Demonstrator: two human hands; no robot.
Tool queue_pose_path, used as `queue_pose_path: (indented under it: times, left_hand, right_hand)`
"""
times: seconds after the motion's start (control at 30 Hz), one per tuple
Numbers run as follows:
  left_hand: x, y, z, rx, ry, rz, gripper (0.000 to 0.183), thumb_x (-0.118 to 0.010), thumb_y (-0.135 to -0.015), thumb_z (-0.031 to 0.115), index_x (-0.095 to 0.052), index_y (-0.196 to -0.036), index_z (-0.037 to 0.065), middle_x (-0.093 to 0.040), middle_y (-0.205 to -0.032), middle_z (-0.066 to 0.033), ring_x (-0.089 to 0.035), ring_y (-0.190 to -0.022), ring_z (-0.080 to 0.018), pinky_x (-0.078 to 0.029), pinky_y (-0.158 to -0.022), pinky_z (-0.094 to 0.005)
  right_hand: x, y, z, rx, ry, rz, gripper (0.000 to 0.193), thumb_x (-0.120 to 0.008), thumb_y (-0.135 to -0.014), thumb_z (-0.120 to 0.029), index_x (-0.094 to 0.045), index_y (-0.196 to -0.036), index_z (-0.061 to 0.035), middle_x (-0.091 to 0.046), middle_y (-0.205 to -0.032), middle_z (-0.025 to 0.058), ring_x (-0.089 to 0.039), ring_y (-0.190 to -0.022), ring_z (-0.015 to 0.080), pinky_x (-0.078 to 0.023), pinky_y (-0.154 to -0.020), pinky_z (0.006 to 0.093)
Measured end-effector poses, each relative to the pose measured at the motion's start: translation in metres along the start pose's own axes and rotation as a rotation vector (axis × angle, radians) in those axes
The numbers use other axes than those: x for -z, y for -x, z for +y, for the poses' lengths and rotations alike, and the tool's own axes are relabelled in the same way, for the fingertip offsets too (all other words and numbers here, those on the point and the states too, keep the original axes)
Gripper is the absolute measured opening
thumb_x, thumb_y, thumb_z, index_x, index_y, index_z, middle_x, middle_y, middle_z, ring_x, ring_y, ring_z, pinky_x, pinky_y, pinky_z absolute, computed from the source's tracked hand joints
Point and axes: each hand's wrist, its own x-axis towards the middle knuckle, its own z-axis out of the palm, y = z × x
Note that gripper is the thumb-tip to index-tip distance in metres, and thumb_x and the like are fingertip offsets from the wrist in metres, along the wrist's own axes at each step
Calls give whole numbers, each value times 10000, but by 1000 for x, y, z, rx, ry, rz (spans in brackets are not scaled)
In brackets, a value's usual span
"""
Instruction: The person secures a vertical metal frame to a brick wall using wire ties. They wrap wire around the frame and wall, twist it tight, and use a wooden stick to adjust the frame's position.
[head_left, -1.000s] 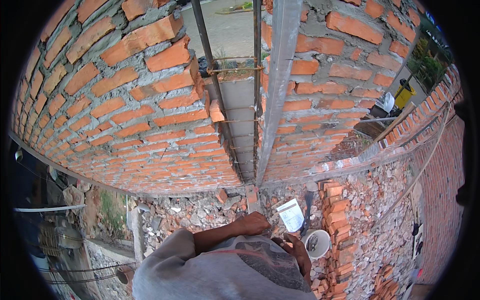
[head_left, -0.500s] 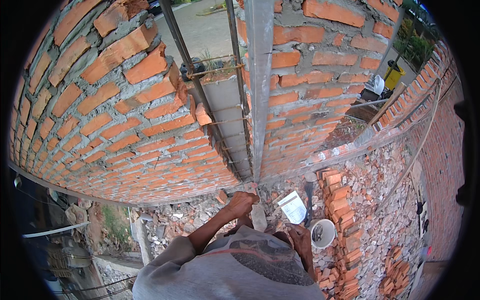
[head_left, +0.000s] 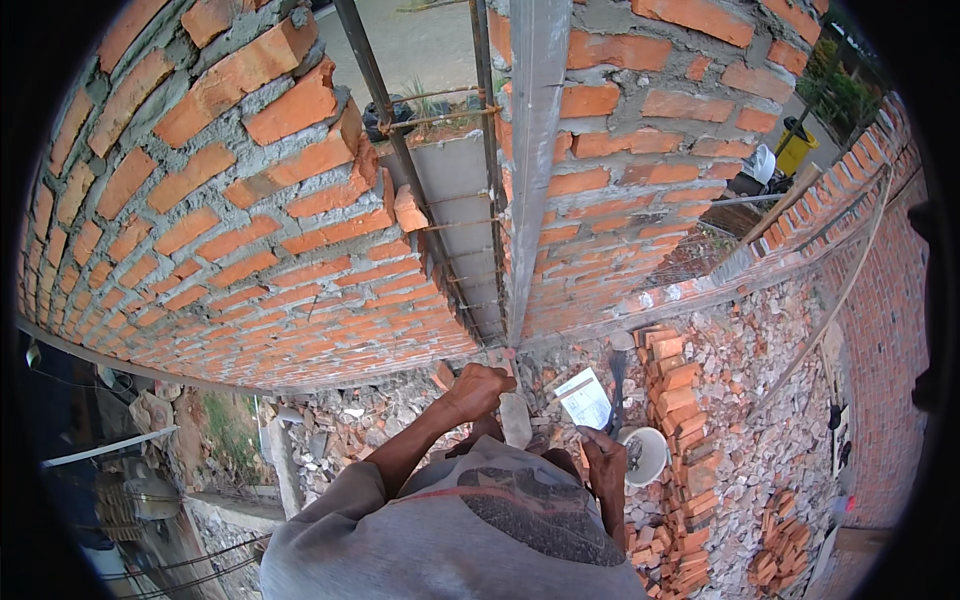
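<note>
My left hand (head_left: 480, 391) is curled into a fist in front of my chest, just short of the foot of the tall grey post (head_left: 532, 170). What it grips, if anything, is hidden by the fingers. Below and beside it lies a grey block (head_left: 515, 420) on the rubble. My right hand (head_left: 604, 460) is closed beside the white bucket (head_left: 652, 458), whose inside shows dark grey contents. A small dark end (head_left: 588, 432) sticks out at its fingertips, too small to name. Beyond that hand lies a white printed sheet (head_left: 584, 398) next to a long dark tool-like piece (head_left: 617, 385).
A brick wall (head_left: 220, 230) rises on the left, another (head_left: 640, 150) on the right. Rusty steel bars (head_left: 385, 110) with cross ties stand in the gap between. A long row of stacked bricks (head_left: 678, 400) runs over broken rubble (head_left: 770, 400), beside a smaller brick heap (head_left: 780, 545).
The view has shifted slightly. My right hand has risen a little toward the white sheet, and a dark end now shows at its fingertips. My left fist stays almost where it was.
</note>
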Motion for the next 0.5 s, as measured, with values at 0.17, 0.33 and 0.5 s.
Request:
queue_pose_path:
  times: [0.17, 0.33, 0.5]
  left_hand:
    - [-7, 12, -22, -38, 36, 76, 123, -623, -647, 66, -623, -759, 16, -619, -711, -176, -626, -734, -394, -481, -652, -493]
    - [-23, 19, -23, -49, -1, -169, 145, -666, -622, 106, -619, -739, 34, -622, -693, -174, -640, -763, -371, -483, -688, -477]
    - [-37, 6, 3, -26, 122, -133, 175, -619, -652, 69, -618, -815, 8, -634, -720, -207, -640, -783, -394, -491, -715, -478]
  right_hand:
    - [12, 1, 11, -24, 173, -34, 240, -565, -933, -74, -697, -1120, -3, -719, -946, 104, -624, -854, 138, -491, -769, 293]
    - [16, -5, 10, -30, 241, -16, 229, -570, -924, -69, -699, -1101, -2, -709, -883, 119, -618, -785, 146, -489, -727, 295]
    - [5, -11, 4, -15, 238, -3, 275, -590, -947, -185, -700, -1097, 18, -723, -943, 102, -631, -880, 145, -486, -775, 306]
